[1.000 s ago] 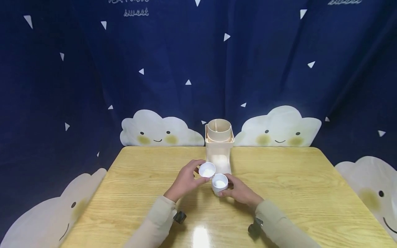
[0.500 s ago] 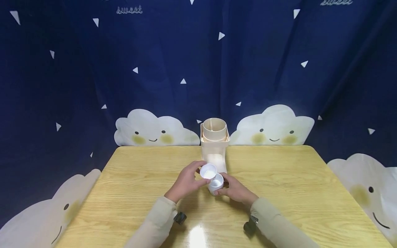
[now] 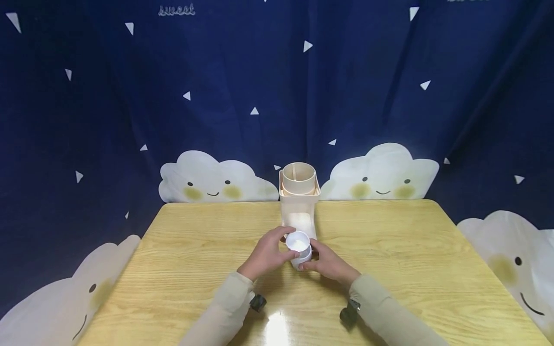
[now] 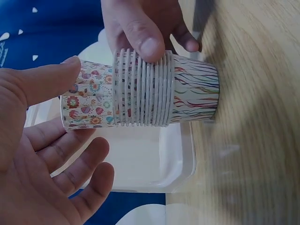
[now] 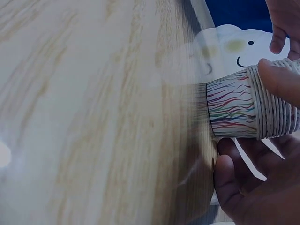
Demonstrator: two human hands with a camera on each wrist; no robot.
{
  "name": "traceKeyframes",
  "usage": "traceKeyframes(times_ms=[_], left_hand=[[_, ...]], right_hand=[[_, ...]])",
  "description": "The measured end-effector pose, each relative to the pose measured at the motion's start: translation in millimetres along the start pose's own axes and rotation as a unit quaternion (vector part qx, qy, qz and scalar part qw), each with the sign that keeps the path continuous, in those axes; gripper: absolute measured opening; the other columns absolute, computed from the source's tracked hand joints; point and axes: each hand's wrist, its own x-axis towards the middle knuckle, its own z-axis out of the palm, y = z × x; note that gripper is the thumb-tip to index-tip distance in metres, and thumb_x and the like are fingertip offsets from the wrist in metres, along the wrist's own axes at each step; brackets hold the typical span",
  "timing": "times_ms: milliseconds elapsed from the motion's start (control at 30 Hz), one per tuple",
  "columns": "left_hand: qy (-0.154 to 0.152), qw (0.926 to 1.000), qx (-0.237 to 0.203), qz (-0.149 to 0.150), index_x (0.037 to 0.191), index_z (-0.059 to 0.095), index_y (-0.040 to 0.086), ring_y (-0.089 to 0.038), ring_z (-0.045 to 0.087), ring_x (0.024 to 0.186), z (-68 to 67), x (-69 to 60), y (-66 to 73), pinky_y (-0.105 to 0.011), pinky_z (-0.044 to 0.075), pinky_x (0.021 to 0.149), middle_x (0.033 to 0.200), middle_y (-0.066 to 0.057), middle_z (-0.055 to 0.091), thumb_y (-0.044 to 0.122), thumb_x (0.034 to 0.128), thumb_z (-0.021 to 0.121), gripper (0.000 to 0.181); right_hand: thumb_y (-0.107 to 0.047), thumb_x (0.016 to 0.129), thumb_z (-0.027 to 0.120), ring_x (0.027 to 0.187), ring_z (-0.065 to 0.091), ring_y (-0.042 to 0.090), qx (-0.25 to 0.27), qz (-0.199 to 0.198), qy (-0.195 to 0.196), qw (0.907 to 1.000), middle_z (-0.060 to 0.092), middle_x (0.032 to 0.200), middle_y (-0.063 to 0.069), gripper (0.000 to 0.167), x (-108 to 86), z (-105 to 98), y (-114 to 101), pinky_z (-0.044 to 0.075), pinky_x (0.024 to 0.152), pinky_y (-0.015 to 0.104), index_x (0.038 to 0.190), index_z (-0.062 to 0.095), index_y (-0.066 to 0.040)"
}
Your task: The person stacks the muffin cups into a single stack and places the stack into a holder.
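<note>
My left hand holds a floral paper cup between thumb and fingers, its white inside facing up in the head view. Directly below, a stack of nested paper cups shows several white rims and a wavy, multicoloured stripe pattern on the lowest cup. The floral cup's lower end meets the top of that stack; how deep it sits I cannot tell. My right hand grips the stack around its rims, thumb on the near side in the left wrist view.
Just beyond the hands stands a beige plastic holder with a round open tube on top. The wooden table ends at a dark blue curtain with white clouds. Each wrist carries a small black camera.
My left hand has moved the floral cup rightward, from beside the stack to over its top. The right hand still grips the stack. The head view has shifted slightly.
</note>
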Motion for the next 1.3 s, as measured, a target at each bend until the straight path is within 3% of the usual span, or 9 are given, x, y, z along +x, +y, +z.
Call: traceKeyframes(times_ms=[267,400,633,733,867,1000,1133,1300], left_hand=[[-0.009,0.9999,0.001,-0.006,0.128,0.062,0.008,-0.025,0.064,0.101,0.1,0.6,3.9,-0.035,0.051,0.087,0.121,-0.008,0.068,0.019,0.0805,0.081,0.052],[-0.027,0.9995,0.011,-0.012,0.131,0.060,0.007,-0.029,0.063,0.114,-0.6,-0.9,4.5,-0.044,0.051,0.098,0.130,-0.011,0.065,0.020,0.0816,0.080,0.055],[-0.066,0.9968,0.019,-0.041,0.142,0.051,0.007,-0.033,0.048,0.137,-6.1,-5.7,-2.3,-0.049,0.039,0.114,0.146,-0.013,0.054,0.029,0.0881,0.073,0.062],[-0.057,0.9967,0.002,-0.057,0.142,0.051,0.007,-0.034,0.047,0.138,-9.3,-6.5,-6.7,-0.050,0.038,0.115,0.146,-0.013,0.053,0.032,0.0930,0.066,0.057],[-0.031,0.9979,-0.020,-0.054,0.138,0.054,0.003,-0.037,0.053,0.131,-11.4,-5.3,-13.9,-0.052,0.042,0.110,0.141,-0.016,0.057,0.028,0.0972,0.059,0.048],[-0.021,0.9981,-0.020,-0.054,0.136,0.056,0.002,-0.038,0.057,0.125,-9.3,-2.6,-24.3,-0.052,0.046,0.105,0.138,-0.018,0.059,0.025,0.0981,0.057,0.044],[-0.028,0.9975,-0.001,-0.065,0.136,0.055,0.000,-0.039,0.054,0.129,-4.7,1.0,-35.3,-0.053,0.043,0.109,0.139,-0.019,0.058,0.023,0.0976,0.058,0.045],[-0.050,0.9963,0.035,-0.060,0.137,0.053,-0.002,-0.039,0.051,0.133,0.9,6.5,-44.0,-0.052,0.039,0.113,0.140,-0.021,0.057,0.023,0.0960,0.062,0.049]], right_hand=[[-0.018,0.082,0.080,0.113,0.059,0.025,0.004,-0.002,0.000,1.0000,0.063,0.126,0.015,0.062,-1.6,-1,-3,0.047,0.101,0.046,0.136,0.052,-0.004],[-0.017,0.082,0.079,0.110,0.059,0.022,0.019,0.004,-0.010,0.9998,0.062,0.125,0.014,0.063,-0.9,-1,-2,0.048,0.098,0.041,0.137,0.051,-0.004],[-0.015,0.081,0.080,0.108,0.058,0.021,0.039,0.024,-0.018,0.9988,0.061,0.125,0.014,0.067,0.9,0,0,0.045,0.094,0.034,0.138,0.047,-0.003],[-0.015,0.079,0.081,0.111,0.057,0.024,0.042,0.037,-0.007,0.9984,0.059,0.128,0.016,0.082,1.4,0,-1,0.045,0.093,0.033,0.147,0.036,-0.003],[-0.015,0.077,0.082,0.110,0.058,0.025,0.031,0.034,0.010,0.9989,0.058,0.128,0.017,0.093,1.8,0,-2,0.045,0.091,0.032,0.153,0.028,-0.005],[-0.012,0.078,0.082,0.103,0.059,0.022,0.015,0.009,0.017,0.9997,0.060,0.125,0.017,0.079,1.1,0,-3,0.046,0.088,0.032,0.146,0.042,-0.006],[-0.011,0.078,0.081,0.101,0.060,0.019,0.000,0.002,0.021,0.9998,0.064,0.121,0.012,0.064,0.3,1,-4,0.046,0.090,0.033,0.135,0.053,-0.010],[-0.014,0.078,0.082,0.105,0.061,0.022,-0.014,0.011,0.026,0.9995,0.064,0.123,0.010,0.064,-1.8,-2,-3,0.047,0.091,0.037,0.135,0.054,-0.012]])
